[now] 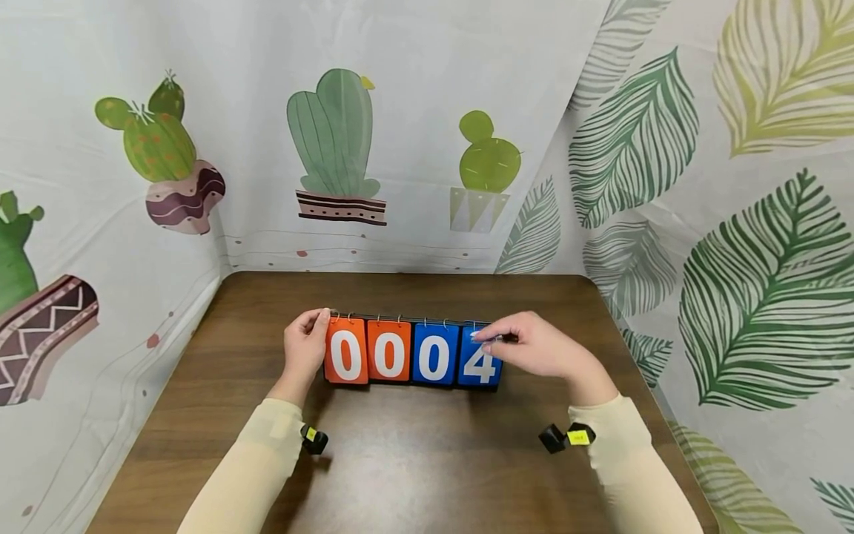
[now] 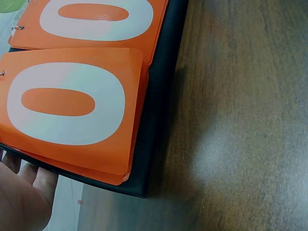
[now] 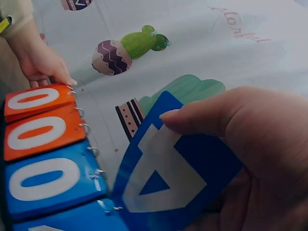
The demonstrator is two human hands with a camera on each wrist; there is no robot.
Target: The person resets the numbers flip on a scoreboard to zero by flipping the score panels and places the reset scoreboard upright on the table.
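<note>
A tabletop flip scoreboard [image 1: 412,383] with a black backing stands on the table, its ringed number cards reading 0, 0, 0, 4. Two orange cards [image 2: 72,103] are on its left half and two blue cards [image 1: 435,354] on its right. My left hand [image 1: 305,348] grips the scoreboard's left end, thumb at the top corner and fingers behind the backing. At the other end my right hand [image 1: 537,347] pinches a blue number card [image 3: 192,178] bearing a white 4, tilted up from the rings in the right wrist view. Its fingers behind that card are mostly hidden.
The brown wooden table [image 1: 414,460] has its far edge against a white cloth backdrop [image 1: 414,148] printed with cacti. Another cloth printed with leaves [image 1: 754,297] hangs along the right side. Each wrist wears a small black camera [image 1: 552,438].
</note>
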